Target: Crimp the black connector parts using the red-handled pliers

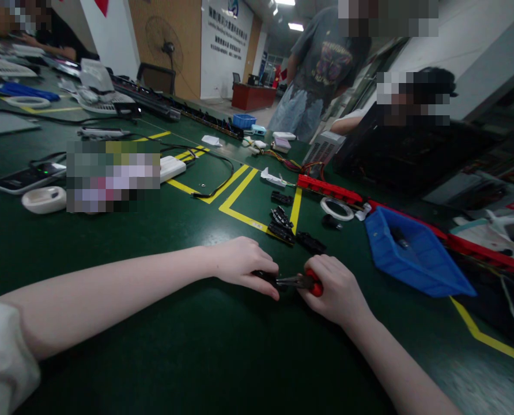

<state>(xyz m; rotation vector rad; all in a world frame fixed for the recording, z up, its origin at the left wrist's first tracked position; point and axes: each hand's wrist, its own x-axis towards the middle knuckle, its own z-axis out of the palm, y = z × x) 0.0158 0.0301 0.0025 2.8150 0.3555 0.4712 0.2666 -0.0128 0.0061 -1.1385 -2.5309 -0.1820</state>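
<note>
Near the middle of the green table, my left hand (248, 268) pinches a small black part (265, 276) between thumb and fingers. My right hand (332, 288) is wrapped round red-handled pliers (298, 281). The metal jaws point left and meet the black part's right end; whether they grip it or only touch it, I cannot tell. Just beyond my hands lie several similar black plastic pieces, among them a ridged one (280, 218) and a flat one (311, 242).
To the right stands a blue bin (416, 253) with a dark item inside, beside a long red strip (335, 190). A white ring (337, 208) of tape lies behind the pieces. Left are a phone-like device (27, 176) and cables. Two people are across the table.
</note>
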